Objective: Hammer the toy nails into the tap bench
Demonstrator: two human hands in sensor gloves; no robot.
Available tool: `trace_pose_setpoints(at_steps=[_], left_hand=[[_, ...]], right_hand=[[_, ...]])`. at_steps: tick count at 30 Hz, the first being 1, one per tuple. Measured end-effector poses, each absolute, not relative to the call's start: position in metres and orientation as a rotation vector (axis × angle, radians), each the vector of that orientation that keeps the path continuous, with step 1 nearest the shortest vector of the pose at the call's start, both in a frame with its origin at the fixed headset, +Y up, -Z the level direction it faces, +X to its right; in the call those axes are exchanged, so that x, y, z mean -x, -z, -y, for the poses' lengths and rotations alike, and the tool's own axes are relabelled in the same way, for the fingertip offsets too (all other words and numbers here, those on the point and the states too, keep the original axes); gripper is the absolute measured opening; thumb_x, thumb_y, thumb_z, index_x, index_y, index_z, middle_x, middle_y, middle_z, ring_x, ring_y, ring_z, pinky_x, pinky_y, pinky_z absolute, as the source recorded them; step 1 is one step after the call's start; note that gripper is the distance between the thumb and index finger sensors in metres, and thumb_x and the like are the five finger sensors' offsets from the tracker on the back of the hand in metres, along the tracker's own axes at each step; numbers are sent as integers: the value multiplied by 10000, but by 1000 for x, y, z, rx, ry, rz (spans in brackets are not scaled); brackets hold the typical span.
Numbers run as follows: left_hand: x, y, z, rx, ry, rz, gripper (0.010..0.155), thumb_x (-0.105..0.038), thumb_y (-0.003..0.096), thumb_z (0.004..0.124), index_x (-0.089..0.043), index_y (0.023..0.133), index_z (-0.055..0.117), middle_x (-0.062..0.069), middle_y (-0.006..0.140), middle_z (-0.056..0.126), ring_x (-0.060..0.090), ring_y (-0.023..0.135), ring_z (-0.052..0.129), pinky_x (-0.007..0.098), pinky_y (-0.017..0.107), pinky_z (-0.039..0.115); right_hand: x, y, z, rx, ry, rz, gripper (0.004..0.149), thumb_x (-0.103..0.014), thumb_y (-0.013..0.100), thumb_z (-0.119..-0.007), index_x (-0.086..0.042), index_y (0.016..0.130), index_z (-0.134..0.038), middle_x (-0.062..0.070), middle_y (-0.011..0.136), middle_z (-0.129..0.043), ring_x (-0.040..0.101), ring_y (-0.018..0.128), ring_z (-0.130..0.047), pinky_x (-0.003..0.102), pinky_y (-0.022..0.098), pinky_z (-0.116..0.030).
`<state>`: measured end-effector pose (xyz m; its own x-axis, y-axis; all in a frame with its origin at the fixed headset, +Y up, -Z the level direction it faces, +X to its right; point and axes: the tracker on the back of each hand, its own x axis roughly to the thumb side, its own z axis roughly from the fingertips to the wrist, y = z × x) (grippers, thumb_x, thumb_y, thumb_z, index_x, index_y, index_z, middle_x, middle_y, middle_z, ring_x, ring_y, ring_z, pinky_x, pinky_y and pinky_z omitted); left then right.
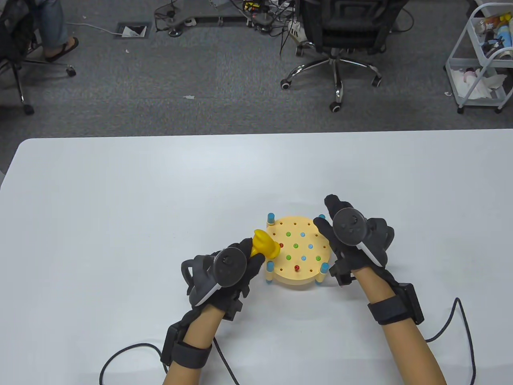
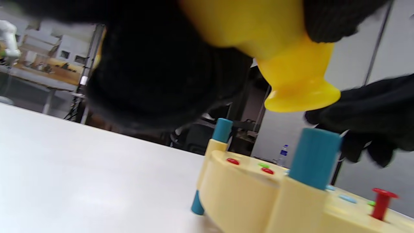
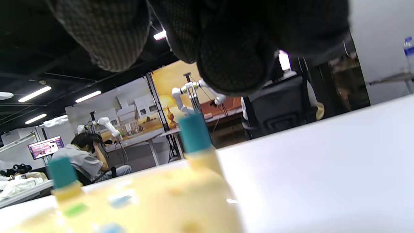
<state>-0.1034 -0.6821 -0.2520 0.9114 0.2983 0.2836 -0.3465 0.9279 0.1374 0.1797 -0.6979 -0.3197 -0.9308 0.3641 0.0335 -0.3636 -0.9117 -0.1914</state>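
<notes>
A: Where were the hands?

B: The left hand (image 1: 224,270) was at the bench's left edge, its fingers curled round the yellow toy hammer (image 1: 265,245). In the left wrist view the hammer's flared face (image 2: 302,97) hung just above the near teal post (image 2: 314,157), not touching it.

A: And the other?

B: The right hand (image 1: 354,240) lay along the right side of the tap bench (image 1: 298,250), fingers stretched out and not curled round anything. The right wrist view showed the gloved fingertips (image 3: 231,61) hanging above the bench's rim, but I couldn't tell whether they actually touched it.

A: The bench itself?

B: A round pale-yellow disc standing on teal posts, on the white table (image 1: 120,224), near the front edge and between the two hands. Most of the nails sat flush: green, blue and red heads dotted across the top. One red nail (image 1: 296,267) near the front edge stood proud of the surface; the left wrist view showed its shaft (image 2: 381,204) exposed.

A: Anything beyond the table?

B: Grey carpet, a black office chair (image 1: 340,36) on a chrome base, a white trolley (image 1: 479,60) at the far right, and a seated person's leg and sandal (image 1: 60,48) at the far left.
</notes>
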Motion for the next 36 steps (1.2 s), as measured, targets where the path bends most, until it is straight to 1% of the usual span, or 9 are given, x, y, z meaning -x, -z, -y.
trace_pose_setpoints(at_steps=[16, 21, 23, 27, 28, 29, 33, 35, 36], left_hand=[[27, 232, 679, -149, 75, 354, 629, -581, 361, 692, -164, 804, 852, 100, 409, 1049, 212, 112, 1033, 297, 49, 821], [25, 225, 670, -334, 69, 317, 627, -565, 338, 733, -141, 767, 907, 131, 356, 1068, 243, 58, 1026, 318, 14, 813], [13, 229, 685, -101, 259, 334, 632, -577, 356, 661, -146, 793, 814, 97, 397, 1035, 213, 91, 1017, 298, 42, 813], [5, 215, 674, -387, 244, 334, 627, -582, 337, 681, -169, 768, 873, 94, 359, 1057, 214, 51, 1016, 303, 19, 816], [-1, 221, 683, -317, 203, 373, 625, -528, 302, 790, -90, 706, 982, 183, 282, 1096, 297, -21, 1012, 364, -33, 802], [-3, 227, 690, -150, 314, 294, 627, -553, 339, 693, -120, 757, 873, 145, 349, 1047, 254, 39, 1010, 335, 10, 805], [-6, 219, 672, -297, 340, 295, 624, -593, 341, 645, -184, 763, 853, 78, 365, 1041, 196, 57, 1011, 296, 29, 817], [-9, 224, 688, -184, 256, 338, 625, -511, 331, 757, -55, 714, 947, 203, 294, 1079, 311, -20, 1004, 376, -32, 796], [-10, 224, 690, -120, 405, 232, 640, -571, 335, 650, -120, 750, 834, 115, 360, 1037, 232, 42, 1006, 319, 13, 805]], right_hand=[[-186, 342, 745, -42, -2588, 90, 549, -443, 423, -724, -237, 931, -704, 120, 865, -838, 187, 544, -940, 326, 370, -819], [-182, 341, 746, -44, -2634, 121, 541, -442, 423, -717, -239, 924, -700, 111, 857, -842, 182, 536, -944, 322, 364, -822], [-182, 341, 746, -41, -2641, 121, 539, -442, 422, -718, -240, 921, -703, 110, 854, -844, 181, 533, -945, 322, 362, -822], [-179, 341, 746, -40, -2671, 129, 535, -441, 423, -715, -236, 918, -704, 108, 851, -845, 178, 531, -945, 320, 361, -823], [-179, 340, 746, -39, -2675, 144, 539, -443, 421, -714, -234, 918, -705, 107, 848, -847, 177, 526, -948, 318, 358, -825], [-179, 340, 747, -36, -2672, 144, 538, -442, 421, -715, -233, 916, -707, 108, 846, -849, 178, 522, -949, 319, 354, -826], [-177, 340, 745, -38, -2699, 140, 536, -439, 423, -714, -229, 915, -707, 108, 845, -849, 179, 521, -949, 319, 355, -825], [-178, 339, 746, -40, -2696, 153, 537, -443, 421, -711, -231, 915, -707, 106, 841, -853, 178, 518, -951, 318, 351, -827], [-177, 339, 746, -36, -2688, 144, 539, -439, 420, -715, -227, 915, -708, 112, 842, -852, 182, 516, -951, 321, 350, -826]])
